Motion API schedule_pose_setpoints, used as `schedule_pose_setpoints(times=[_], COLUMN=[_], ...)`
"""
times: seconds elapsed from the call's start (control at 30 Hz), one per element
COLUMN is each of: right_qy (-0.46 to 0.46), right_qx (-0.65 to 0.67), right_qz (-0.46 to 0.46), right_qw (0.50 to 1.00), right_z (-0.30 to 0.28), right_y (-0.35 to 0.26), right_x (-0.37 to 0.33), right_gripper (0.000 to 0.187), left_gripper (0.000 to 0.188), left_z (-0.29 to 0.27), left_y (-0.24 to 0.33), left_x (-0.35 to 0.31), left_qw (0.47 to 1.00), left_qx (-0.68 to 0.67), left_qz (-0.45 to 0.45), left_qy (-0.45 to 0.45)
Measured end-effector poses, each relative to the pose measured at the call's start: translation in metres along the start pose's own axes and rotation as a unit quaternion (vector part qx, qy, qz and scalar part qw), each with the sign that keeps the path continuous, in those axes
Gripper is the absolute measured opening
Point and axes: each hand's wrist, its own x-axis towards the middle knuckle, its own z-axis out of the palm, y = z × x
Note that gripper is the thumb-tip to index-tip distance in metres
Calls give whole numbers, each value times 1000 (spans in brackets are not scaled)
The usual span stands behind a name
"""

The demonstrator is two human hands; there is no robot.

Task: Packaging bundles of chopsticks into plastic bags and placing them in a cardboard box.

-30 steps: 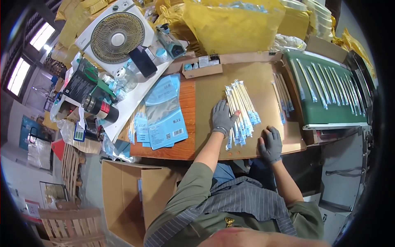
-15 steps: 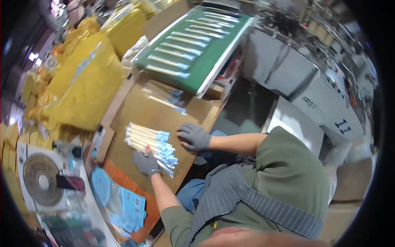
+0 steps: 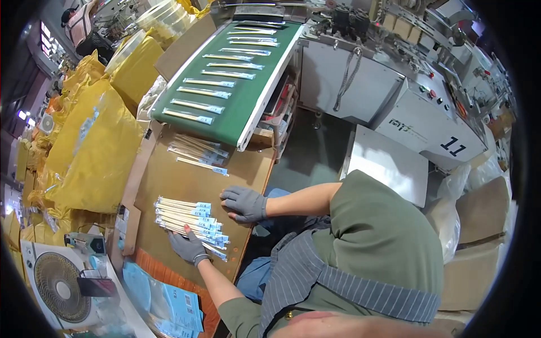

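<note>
A pile of wrapped chopsticks (image 3: 186,219), in clear sleeves with blue ends, lies on the brown tabletop (image 3: 152,186). My left hand (image 3: 189,246), in a grey glove with bare fingertips, rests against the near side of the pile, its fingers extended and touching the sticks. To the right of the pile my right hand (image 3: 245,204), gloved the same way, lies palm down near the table's edge, fingers apart and holding nothing. Farther off, a smaller loose group of wrapped chopsticks (image 3: 197,147) lies below the end of the green conveyor belt (image 3: 225,107).
Several wrapped chopsticks lie spaced along the belt. Yellow plastic-wrapped bundles (image 3: 93,152) stand at the left. Near the lower left are a fan (image 3: 62,287) and blue plastic bags (image 3: 180,307). A white machine cabinet (image 3: 417,127) stands at the right.
The whole view has shifted and turned a little and is sharper. Both hands keep nearly the same places beside the pile.
</note>
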Motion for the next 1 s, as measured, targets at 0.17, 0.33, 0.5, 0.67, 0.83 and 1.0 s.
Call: schedule_pose_setpoints(times=[0.17, 0.33, 0.5, 0.67, 0.83, 1.0], right_qy=[15, 17, 32, 35, 38, 35], right_qx=[1, 1, -6, 0, 0, -3], right_qz=[-11, -11, -19, -20, -15, -17], right_qw=[1000, 1000, 999, 999, 999, 999], right_z=[0, -1, 4, 6, 5, 5], right_y=[1, 1, 2, 1, 2, 1], right_x=[2, 2, 1, 0, -1, 0], right_gripper=[32, 32, 34, 34, 34, 34], left_gripper=[59, 62, 57, 64, 64, 64], left_z=[-4, 0, 1, -3, 3, 0], left_y=[5, 3, -2, -1, -3, -1], left_x=[1, 1, -1, 0, 0, 0], left_qw=[1000, 1000, 999, 1000, 1000, 1000], left_qx=[-4, 3, 24, -1, 13, 9], left_qz=[-11, -16, 8, -19, -16, -16], left_qy=[-5, 2, 28, -22, -1, 0])
